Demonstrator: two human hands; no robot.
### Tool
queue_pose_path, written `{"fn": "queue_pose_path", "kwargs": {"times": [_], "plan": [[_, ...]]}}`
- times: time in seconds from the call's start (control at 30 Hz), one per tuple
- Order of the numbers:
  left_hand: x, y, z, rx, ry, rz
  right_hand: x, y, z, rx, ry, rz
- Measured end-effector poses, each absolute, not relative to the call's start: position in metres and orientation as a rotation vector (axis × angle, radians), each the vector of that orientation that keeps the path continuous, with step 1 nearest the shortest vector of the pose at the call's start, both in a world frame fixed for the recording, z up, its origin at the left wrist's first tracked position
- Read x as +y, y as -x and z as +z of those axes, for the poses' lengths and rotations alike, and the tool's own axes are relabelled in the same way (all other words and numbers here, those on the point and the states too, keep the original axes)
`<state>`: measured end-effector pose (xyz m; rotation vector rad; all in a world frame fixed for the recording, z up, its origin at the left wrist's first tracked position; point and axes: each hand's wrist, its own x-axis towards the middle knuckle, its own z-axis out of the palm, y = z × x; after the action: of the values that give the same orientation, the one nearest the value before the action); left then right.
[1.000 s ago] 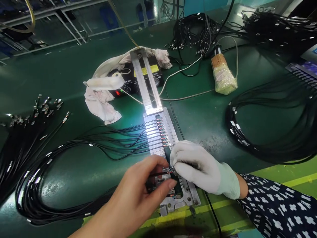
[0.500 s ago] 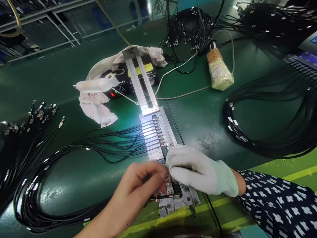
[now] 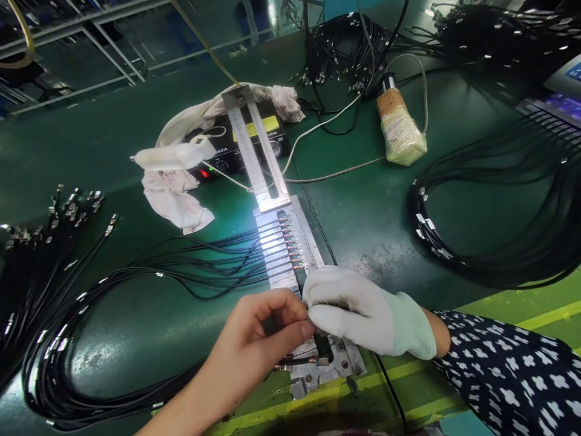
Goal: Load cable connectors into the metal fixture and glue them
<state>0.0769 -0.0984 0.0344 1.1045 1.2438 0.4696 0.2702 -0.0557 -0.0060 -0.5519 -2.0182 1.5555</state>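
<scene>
My bare left hand (image 3: 256, 339) is closed in a pinch over the lower part of a slotted metal fixture (image 3: 305, 225). My right hand (image 3: 356, 312), in a white glove, is also closed, its fingertips meeting the left ones. Whatever is between them is hidden by the fingers. Several black cables (image 3: 231, 245) lie side by side across the fixture's upper part, their stripped wire ends and small metal connectors (image 3: 290, 242) lined up in its channel. Below my hands, another cable end (image 3: 308, 360) rests at the fixture's bottom.
A coiled cable bundle (image 3: 34, 363) lies at left, another (image 3: 422, 224) at right. Behind the fixture stand a black control box (image 3: 227, 163), a white cloth (image 3: 179, 206) and a tape-wrapped tool (image 3: 403, 136). More cables (image 3: 345, 48) are piled at the back.
My left thumb and fingertips have shifted slightly right, closer against the gloved fingers. The right hand and the cables on the fixture look almost unchanged.
</scene>
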Motion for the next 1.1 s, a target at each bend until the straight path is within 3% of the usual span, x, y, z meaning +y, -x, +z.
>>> {"fn": "queue_pose_path", "kwargs": {"times": [0.33,0.73,1.1], "plan": [[-0.096,-0.063,0.036,1.234,-1.069,0.472,-0.054,-0.269,-0.005,-2.001,0.568,1.565],[-0.106,-0.056,0.039,1.243,-1.801,0.424,-0.054,-0.270,-0.006,-1.974,0.565,1.594],[-0.106,-0.060,0.041,1.189,-1.850,0.310,-0.053,-0.269,-0.005,-1.963,0.552,1.579]]}}
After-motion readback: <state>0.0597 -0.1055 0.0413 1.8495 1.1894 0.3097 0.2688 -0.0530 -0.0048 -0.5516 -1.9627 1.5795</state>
